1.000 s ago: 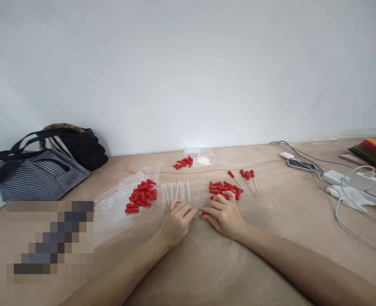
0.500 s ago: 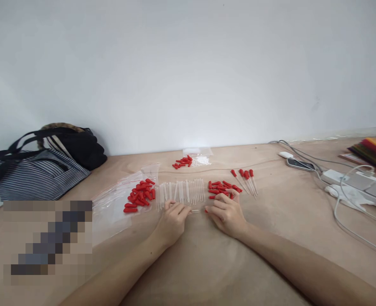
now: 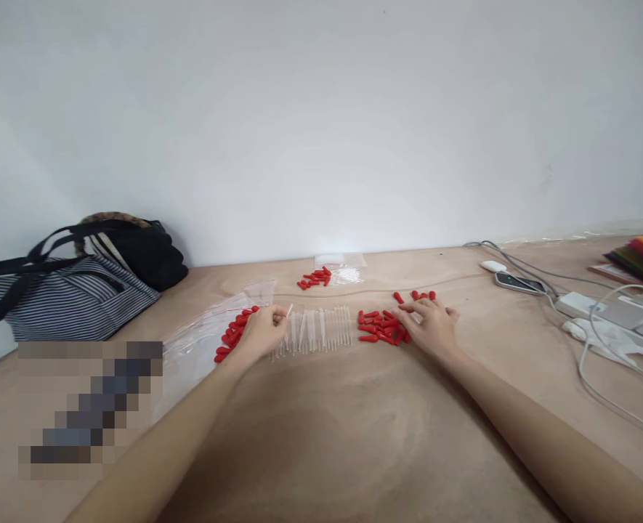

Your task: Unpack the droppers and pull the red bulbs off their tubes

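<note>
My left hand (image 3: 262, 330) is closed in a pinch on a clear glass tube, at the left end of a row of clear tubes (image 3: 321, 330) lying side by side on the wooden table. It partly covers a pile of red rubber bulbs (image 3: 232, 335) on a clear plastic bag (image 3: 201, 341). My right hand (image 3: 433, 327) lies over several finished droppers with red bulbs (image 3: 415, 296), fingers stretched out. A second pile of red bulbs (image 3: 378, 327) lies just left of it.
A striped bag with black straps (image 3: 65, 290) stands at the back left. A small bag with red bulbs (image 3: 326, 274) lies near the wall. A phone (image 3: 519, 282), white chargers and cables (image 3: 599, 327) and coloured sheets (image 3: 640, 261) lie to the right.
Both hands parted from the middle in front of the tubes. The left went to the left end of the row with a tube; the right went right onto the finished droppers.
</note>
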A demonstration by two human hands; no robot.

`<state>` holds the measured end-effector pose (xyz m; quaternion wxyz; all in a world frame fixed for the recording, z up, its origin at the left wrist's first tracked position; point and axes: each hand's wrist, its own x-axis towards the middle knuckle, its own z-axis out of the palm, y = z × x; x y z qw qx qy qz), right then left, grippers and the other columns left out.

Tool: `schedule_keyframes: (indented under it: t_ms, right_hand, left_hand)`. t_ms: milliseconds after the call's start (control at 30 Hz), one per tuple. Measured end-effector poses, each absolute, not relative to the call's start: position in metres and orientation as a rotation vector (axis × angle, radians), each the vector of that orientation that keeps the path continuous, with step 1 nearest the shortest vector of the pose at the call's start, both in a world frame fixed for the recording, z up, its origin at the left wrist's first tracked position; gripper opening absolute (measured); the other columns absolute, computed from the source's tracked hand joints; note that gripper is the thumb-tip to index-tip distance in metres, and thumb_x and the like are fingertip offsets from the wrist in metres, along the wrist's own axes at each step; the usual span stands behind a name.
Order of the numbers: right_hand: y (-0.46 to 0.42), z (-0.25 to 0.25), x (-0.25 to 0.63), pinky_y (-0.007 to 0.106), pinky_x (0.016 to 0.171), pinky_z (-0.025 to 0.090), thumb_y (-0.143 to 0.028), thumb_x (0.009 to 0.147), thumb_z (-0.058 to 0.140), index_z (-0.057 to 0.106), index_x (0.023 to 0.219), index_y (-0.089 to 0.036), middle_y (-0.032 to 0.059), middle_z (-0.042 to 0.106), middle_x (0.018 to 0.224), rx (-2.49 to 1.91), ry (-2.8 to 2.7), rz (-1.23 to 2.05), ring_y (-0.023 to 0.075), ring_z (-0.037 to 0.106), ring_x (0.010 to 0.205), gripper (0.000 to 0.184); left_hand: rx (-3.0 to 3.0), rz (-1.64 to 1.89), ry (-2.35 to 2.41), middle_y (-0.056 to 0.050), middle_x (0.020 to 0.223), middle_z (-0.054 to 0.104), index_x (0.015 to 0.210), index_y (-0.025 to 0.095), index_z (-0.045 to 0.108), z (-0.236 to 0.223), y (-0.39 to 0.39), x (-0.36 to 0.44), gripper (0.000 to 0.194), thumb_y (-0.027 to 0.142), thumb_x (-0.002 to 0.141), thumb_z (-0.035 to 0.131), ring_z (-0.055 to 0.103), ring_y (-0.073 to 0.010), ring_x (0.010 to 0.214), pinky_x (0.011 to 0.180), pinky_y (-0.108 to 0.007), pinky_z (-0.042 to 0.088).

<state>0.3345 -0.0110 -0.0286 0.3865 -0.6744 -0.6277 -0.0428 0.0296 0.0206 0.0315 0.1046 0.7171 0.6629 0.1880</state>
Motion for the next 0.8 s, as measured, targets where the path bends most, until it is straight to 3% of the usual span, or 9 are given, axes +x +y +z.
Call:
schedule_keyframes:
  t_ms: [133,333,600,800]
  right_hand:
    - [-0.005,-0.025,0.355,0.041,0.080,0.021,-0.053,0.077,0.043,0.068,0.075,-0.024,0.0048,0.066,0.084,-1.841,-1.392,-0.002,0.0248,0.050,0.091,0.039]
    - [-0.001,-0.027,0.381,0.043,0.081,0.020,-0.048,0.075,0.043,0.067,0.074,-0.022,0.0073,0.065,0.084,-2.019,-1.271,-0.044,0.0272,0.048,0.090,0.036]
    - [0.004,-0.023,0.369,0.044,0.080,0.021,-0.052,0.071,0.047,0.068,0.076,-0.025,0.0063,0.064,0.082,-2.101,-1.477,0.040,0.0265,0.048,0.089,0.034]
    - [0.010,-0.016,0.361,0.046,0.077,0.025,-0.054,0.065,0.053,0.067,0.066,-0.025,0.0054,0.062,0.065,-2.269,-1.553,0.134,0.0276,0.053,0.081,0.032]
  left_hand:
    - [2.065,0.421,2.073,-0.004,0.082,0.070,0.083,0.018,0.066,0.032,0.037,0.036,0.018,0.020,0.069,0.054,0.064,-0.0181,0.079,0.065,-0.021,0.045]
    - [2.093,0.237,2.162,-0.013,0.093,0.068,0.092,0.013,0.066,0.028,0.047,0.046,0.028,0.021,0.066,0.059,0.061,-0.0269,0.093,0.079,-0.028,0.044]
    - [2.151,0.178,2.177,-0.014,0.092,0.068,0.098,0.012,0.063,0.025,0.048,0.045,0.031,0.030,0.073,0.059,0.060,-0.0267,0.096,0.082,-0.030,0.043]
    - [2.172,0.232,2.159,-0.013,0.087,0.068,0.095,0.012,0.063,0.028,0.046,0.036,0.030,0.032,0.073,0.059,0.062,-0.0263,0.090,0.077,-0.030,0.045]
